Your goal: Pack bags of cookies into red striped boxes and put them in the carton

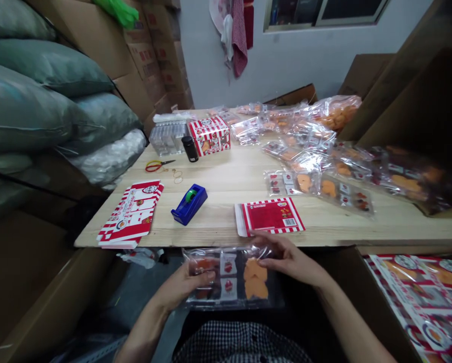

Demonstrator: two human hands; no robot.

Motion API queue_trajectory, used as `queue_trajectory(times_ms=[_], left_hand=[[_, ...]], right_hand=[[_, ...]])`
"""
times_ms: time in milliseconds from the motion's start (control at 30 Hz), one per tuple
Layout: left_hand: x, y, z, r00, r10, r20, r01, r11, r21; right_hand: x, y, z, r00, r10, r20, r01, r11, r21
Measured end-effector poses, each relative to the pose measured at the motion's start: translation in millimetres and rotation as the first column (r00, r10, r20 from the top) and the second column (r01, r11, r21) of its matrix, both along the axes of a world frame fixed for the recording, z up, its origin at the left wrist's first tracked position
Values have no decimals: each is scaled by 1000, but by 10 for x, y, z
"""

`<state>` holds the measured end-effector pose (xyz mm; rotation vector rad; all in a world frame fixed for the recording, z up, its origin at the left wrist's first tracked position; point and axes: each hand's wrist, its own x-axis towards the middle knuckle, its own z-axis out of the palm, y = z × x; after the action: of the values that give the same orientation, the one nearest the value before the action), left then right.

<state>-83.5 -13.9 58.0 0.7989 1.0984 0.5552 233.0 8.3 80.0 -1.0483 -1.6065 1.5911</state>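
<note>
Both my hands hold a clear plastic packet (231,282) of orange pieces and small red-and-white cards, just below the table's front edge. My left hand (186,285) grips its left end with the thumb on top. My right hand (290,259) pinches its upper right edge, fingers curled. A flat red-and-white striped carton (270,216) lies on the wooden table (226,176) right above my hands.
A blue tape dispenser (189,203), a stack of flat striped cartons (131,214), scissors (158,164), a black jar (190,148), an assembled striped box (210,134) and several clear packets (319,189) lie on the table. Cardboard boxes and sacks stand left; a box of printed sheets (425,297) sits right.
</note>
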Motion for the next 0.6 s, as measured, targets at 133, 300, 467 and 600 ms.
queue_trajectory(times_ms=[133,300,467,600], left_hand=[[-53,-70,65,908,416,50,-417,909,7],[48,154,116,744,658,118,-668,723,178],[235,379,-139,753,655,63,-619,672,406],[153,421,-277,826,560,-66,-481,761,436]], right_hand=[[279,482,64,906,-19,423,-98,962,255],[217,1094,-296,537,49,842,-343,925,165],[101,1121,-614,510,9,860,-387,895,220],[59,952,-659,576,-88,813,-326,887,326]])
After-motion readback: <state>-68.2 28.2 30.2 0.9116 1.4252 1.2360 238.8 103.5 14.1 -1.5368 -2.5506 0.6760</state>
